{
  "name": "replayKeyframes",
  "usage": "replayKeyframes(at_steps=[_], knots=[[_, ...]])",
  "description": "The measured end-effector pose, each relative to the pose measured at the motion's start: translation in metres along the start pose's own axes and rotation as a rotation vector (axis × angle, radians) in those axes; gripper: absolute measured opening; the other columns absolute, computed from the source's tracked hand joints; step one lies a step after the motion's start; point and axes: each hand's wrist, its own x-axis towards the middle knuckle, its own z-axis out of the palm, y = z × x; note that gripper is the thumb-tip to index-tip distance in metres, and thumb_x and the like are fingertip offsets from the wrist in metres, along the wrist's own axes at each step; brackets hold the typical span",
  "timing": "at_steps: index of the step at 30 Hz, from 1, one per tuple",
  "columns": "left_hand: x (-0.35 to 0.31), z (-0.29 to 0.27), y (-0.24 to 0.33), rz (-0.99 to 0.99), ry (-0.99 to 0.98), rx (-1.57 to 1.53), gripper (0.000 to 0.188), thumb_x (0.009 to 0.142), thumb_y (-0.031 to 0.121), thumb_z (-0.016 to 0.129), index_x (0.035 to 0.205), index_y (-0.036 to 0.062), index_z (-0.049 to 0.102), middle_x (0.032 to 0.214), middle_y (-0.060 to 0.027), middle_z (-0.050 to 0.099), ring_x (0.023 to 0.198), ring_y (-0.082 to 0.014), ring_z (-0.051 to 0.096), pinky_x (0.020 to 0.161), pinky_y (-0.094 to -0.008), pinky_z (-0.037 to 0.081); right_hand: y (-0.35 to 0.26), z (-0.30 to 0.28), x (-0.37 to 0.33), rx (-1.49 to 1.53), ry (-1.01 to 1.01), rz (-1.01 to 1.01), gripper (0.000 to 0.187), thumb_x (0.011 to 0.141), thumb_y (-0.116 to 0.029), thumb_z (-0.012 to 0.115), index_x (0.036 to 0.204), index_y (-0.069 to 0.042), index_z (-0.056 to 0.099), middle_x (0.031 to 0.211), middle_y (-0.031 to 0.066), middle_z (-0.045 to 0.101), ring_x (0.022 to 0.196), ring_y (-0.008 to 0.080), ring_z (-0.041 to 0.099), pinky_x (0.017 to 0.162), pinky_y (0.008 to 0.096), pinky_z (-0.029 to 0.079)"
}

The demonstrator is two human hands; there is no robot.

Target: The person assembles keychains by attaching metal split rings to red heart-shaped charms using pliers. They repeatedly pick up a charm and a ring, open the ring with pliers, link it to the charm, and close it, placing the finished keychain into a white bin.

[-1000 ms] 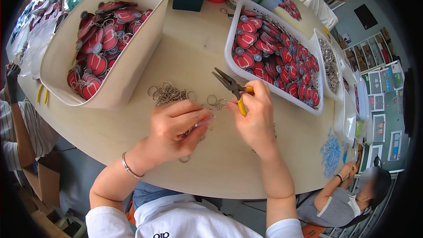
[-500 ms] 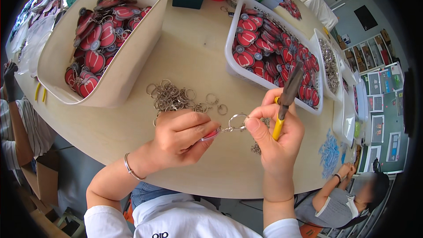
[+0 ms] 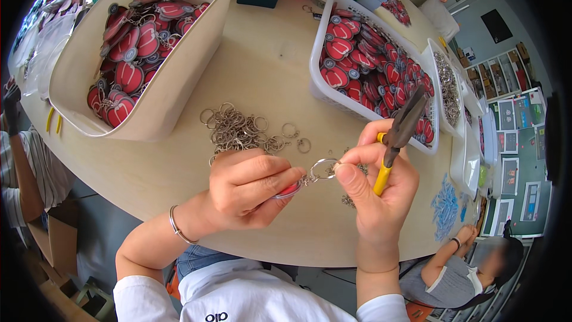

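My left hand [image 3: 253,189] is closed around a flat red charm [image 3: 289,190], most of which its fingers hide. From the charm a short chain leads to a silver split key ring [image 3: 324,169]. The thumb and forefinger of my right hand [image 3: 381,185] pinch the far side of that ring. Tucked in the same right hand are pliers [image 3: 405,120] with yellow handles and dark jaws pointing up and away. Just beyond my left hand lies a heap of loose key rings [image 3: 238,131] on the pale table. Small metal pieces lie partly hidden behind my right hand.
A deep cream bin [image 3: 190,77] of red charms stands at the left. At the right is a white basket [image 3: 369,113] of more charms, beside trays of metal parts [image 3: 448,86]. Blue slips [image 3: 445,209] lie near the right edge. Other people sit or stand around the table.
My right hand has shifted slightly right, and the pliers have tilted further right with their jaws slightly parted. The ring and charm stay held between both hands.
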Motion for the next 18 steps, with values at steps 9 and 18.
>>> replayKeyframes(at_steps=[9, 18], knots=[[-0.0007, 0.0008, -0.0003, 0.038, 0.005, -0.001, 0.028, 0.058, -0.001, 0.072, 0.086, -0.0008, 0.071, 0.077, -0.0077, 0.063, 0.049, -0.015, 0.052, 0.041, -0.0263, 0.038, 0.0001, 0.0011, 0.0012, 0.013, 0.036, 0.02, 0.015, 0.081, -0.012, 0.075, 0.081, 0.001, 0.066, 0.09, 0.0058, 0.042, 0.082, 0.0165, 0.044, 0.074, 0.0265, 0.039], [-0.0007, 0.0013, -0.0003, 0.045, 0.012, 0.01, 0.034, 0.054, 0.001, 0.07, 0.088, -0.0006, 0.071, 0.077, -0.0066, 0.061, 0.049, -0.0146, 0.051, 0.04, -0.0267, 0.037, -0.0026, -0.0001, -0.0011, -0.008, 0.049, 0.022, 0.016, 0.079, -0.013, 0.075, 0.08, 0.0, 0.066, 0.089, 0.0063, 0.042, 0.081, 0.0163, 0.044, 0.072, 0.026, 0.039]])
